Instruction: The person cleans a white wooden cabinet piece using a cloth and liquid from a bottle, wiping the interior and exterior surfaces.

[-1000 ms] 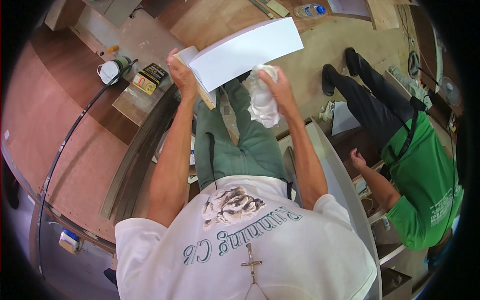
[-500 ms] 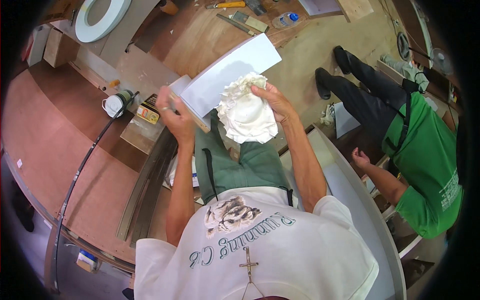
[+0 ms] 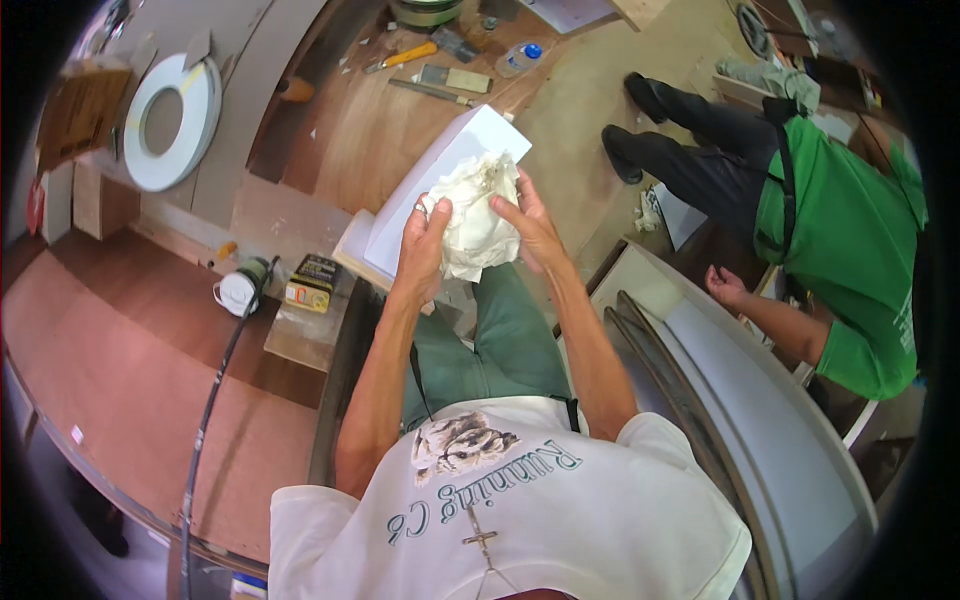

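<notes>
A crumpled white cloth (image 3: 468,222) with a greyish soiled patch near its top is held up in front of me. My left hand (image 3: 424,245) is closed on its left edge, thumb on top. My right hand (image 3: 533,225) grips the right edge, its thumb pressed onto the folds. Just beyond the cloth, a white box-shaped board piece (image 3: 420,165) with a bare wood end at its lower left lies tilted, partly hidden by the cloth and my hands.
On the wooden surface ahead lie an orange-handled tool (image 3: 405,56), a flat scraper-like tool (image 3: 455,77) and a water bottle (image 3: 519,59). A roll of white edging (image 3: 172,122) and a small white can (image 3: 240,288) are at left. A co-worker in green (image 3: 850,250) is at right.
My left hand has come off the board piece and moved right onto the cloth, which both hands now hold. The view has shifted, and the cloth sits slightly further left.
</notes>
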`<move>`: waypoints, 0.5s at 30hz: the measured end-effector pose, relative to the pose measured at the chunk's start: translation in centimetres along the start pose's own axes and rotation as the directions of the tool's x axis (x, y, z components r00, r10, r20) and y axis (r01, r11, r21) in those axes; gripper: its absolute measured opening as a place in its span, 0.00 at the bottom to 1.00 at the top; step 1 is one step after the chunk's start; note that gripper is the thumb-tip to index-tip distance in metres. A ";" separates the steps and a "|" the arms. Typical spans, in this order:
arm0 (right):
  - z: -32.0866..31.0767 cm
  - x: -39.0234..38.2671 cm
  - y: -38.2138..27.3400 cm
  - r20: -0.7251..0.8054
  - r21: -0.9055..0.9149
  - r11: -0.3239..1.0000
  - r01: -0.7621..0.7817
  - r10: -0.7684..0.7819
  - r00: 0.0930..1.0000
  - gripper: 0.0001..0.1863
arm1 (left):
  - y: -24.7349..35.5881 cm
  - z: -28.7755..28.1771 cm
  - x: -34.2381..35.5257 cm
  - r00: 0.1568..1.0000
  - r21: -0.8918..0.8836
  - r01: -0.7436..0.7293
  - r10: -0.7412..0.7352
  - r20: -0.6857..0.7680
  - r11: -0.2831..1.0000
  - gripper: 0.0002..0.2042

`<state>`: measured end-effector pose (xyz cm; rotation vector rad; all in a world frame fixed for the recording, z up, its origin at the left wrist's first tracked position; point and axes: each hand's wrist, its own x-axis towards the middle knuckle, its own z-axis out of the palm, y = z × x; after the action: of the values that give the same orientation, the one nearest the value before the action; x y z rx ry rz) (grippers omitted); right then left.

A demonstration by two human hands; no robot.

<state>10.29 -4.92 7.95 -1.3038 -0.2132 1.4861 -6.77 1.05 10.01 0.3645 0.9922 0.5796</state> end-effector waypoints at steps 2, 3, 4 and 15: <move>0.1 -0.3 -0.3 -0.058 0.148 0.972 -0.181 0.191 0.980 0.45 | 0.9 0.4 1.3 0.997 -0.014 0.037 -0.036 0.066 0.999 0.20; -0.5 0.1 0.5 -0.063 0.269 0.947 -0.176 0.200 0.978 0.39 | 1.3 0.9 2.0 0.992 0.032 0.074 -0.077 0.102 0.997 0.19; -1.2 0.2 0.6 -0.084 0.281 0.946 -0.160 0.190 0.978 0.39 | 1.6 1.3 2.9 0.984 0.079 0.108 -0.118 0.136 0.991 0.19; -9.8 7.0 -6.5 -0.173 0.253 0.964 -0.080 0.127 0.977 0.25 | 5.7 4.4 23.1 0.937 0.667 -0.349 0.246 0.248 0.658 0.16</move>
<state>23.15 -1.69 4.76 -1.2586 0.1610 1.4158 4.97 19.50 -0.34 1.2703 0.9991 0.4368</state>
